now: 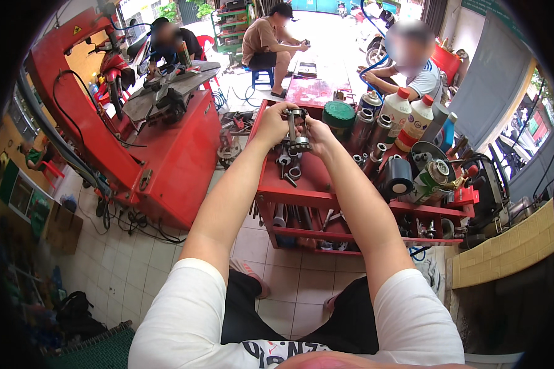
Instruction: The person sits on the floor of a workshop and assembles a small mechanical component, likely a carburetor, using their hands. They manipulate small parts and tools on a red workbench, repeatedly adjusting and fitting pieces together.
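Both my arms reach forward over a red tool cart [314, 175]. A metal part [298, 130], cage-like with round ends joined by bars, is held up between my hands above the cart's top. My left hand [274, 127] grips it from the left, fingers closed at its upper end. From the other side my right hand [321, 136] is closed around it, with fingertips showing through the gap between the bars. Just below the part, several wrenches and ring-shaped metal pieces [287, 166] lie on the cart. The part's exact kind cannot be made out.
Right of my hands stand a green-lidded can [338, 115], metal cylinders [362, 130], white bottles with red caps [397, 111] and a spray can [434, 175]. A large red machine [175, 154] is on the left. Three people sit farther off. Cardboard [505, 255] stands at right.
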{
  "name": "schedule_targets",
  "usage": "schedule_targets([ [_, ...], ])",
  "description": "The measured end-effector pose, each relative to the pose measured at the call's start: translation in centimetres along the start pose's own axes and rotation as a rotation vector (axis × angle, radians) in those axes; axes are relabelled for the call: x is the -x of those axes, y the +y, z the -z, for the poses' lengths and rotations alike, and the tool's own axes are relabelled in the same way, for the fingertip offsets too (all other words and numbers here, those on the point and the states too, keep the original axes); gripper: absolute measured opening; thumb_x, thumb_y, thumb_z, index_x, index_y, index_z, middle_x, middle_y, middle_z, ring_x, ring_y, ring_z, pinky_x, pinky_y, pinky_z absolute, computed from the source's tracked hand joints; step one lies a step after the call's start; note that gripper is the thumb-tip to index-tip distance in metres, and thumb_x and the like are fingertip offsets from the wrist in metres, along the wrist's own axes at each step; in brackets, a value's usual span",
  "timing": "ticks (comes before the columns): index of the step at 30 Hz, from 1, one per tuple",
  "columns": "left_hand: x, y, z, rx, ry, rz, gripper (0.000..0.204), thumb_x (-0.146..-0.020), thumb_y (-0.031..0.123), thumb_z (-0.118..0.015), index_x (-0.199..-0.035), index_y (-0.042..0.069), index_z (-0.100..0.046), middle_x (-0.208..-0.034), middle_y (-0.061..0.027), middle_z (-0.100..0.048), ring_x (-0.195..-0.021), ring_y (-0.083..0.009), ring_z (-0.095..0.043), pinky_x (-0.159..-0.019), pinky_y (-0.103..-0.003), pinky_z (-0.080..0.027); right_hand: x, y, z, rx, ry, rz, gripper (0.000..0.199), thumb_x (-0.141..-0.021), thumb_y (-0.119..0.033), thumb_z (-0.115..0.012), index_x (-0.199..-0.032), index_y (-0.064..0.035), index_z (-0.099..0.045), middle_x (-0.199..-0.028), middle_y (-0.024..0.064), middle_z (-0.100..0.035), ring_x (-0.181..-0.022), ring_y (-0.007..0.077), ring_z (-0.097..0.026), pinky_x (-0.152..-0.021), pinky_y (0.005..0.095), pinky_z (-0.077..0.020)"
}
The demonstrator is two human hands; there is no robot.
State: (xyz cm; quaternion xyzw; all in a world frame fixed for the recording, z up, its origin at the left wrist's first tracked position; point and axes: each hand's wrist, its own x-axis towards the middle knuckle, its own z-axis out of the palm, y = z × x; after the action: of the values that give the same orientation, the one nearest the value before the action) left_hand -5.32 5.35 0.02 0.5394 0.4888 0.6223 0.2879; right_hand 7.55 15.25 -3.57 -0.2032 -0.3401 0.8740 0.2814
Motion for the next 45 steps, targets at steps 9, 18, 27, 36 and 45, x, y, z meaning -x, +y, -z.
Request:
schedule_targets([
  [9, -0.1, -1.0, 0.4, -0.09, 0.012, -0.062, 0.038, -0.086, -0.012, -0.065, -0.122, 0.001, -0.063, -0.096, -0.0138, -0.074, -0.077, -0.0197, -0.075, -0.062, -0.03, -0.061, -0.7, -0.1, 0.2, -0.021, 0.004, 0.014, 0.033, -0.112, -0.036, -0.045, -0.105, -0.0059, -0.057, -0.079, 0.0066, -0.06, -0.068, 0.0202, -0.062, -0.06, 0.0341, -0.0546],
  [18, -0.2, -0.6, -0.7, -0.053, 0.035, -0.097, 0.03, -0.086, -0.013, -0.063, -0.114, -0.001, -0.064, -0.099, -0.0128, -0.07, -0.078, -0.0221, -0.076, -0.062, -0.033, -0.062, -1.2, -0.6, 1.6, -0.017, 0.01, 0.026, 0.035, -0.108, -0.039, -0.053, -0.103, -0.0044, -0.06, -0.079, 0.0066, -0.06, -0.066, 0.0216, -0.065, -0.058, 0.0352, -0.0566],
  [27, -1.0, -2.6, 0.8, -0.317, 0.058, -0.302, 0.028, -0.088, -0.014, -0.063, -0.113, -0.002, -0.059, -0.104, -0.011, -0.066, -0.083, -0.0221, -0.076, -0.064, -0.029, -0.064, 0.1, -0.4, -0.3, -0.044, 0.04, 0.051, 0.037, -0.105, -0.04, -0.06, -0.101, -0.0028, -0.06, -0.079, 0.0057, -0.059, -0.071, 0.0225, -0.069, -0.064, 0.0314, -0.0614],
  [36, -0.5, -2.1, 0.4, -0.073, 0.004, -0.11, 0.027, -0.086, -0.011, -0.066, -0.112, -0.003, -0.062, -0.104, -0.0095, -0.064, -0.082, -0.0192, -0.075, -0.064, -0.029, -0.062, 0.4, -0.2, -0.3, -0.054, 0.074, 0.058, 0.033, -0.104, -0.034, -0.064, -0.099, -0.0013, -0.058, -0.079, 0.006, -0.056, -0.071, 0.0239, -0.068, -0.063, 0.0324, -0.0621],
  [45, 0.1, -0.9, 0.0, -0.105, -0.023, -0.076, 0.028, -0.089, -0.011, -0.063, -0.115, 0.0, -0.06, -0.094, -0.0118, -0.072, -0.08, -0.0181, -0.075, -0.065, -0.031, -0.062, 0.3, -0.6, 0.1, -0.01, 0.038, 0.075, 0.033, -0.106, -0.035, -0.058, -0.103, -0.0021, -0.058, -0.084, 0.0071, -0.057, -0.073, 0.0219, -0.065, -0.067, 0.0357, -0.063],
])
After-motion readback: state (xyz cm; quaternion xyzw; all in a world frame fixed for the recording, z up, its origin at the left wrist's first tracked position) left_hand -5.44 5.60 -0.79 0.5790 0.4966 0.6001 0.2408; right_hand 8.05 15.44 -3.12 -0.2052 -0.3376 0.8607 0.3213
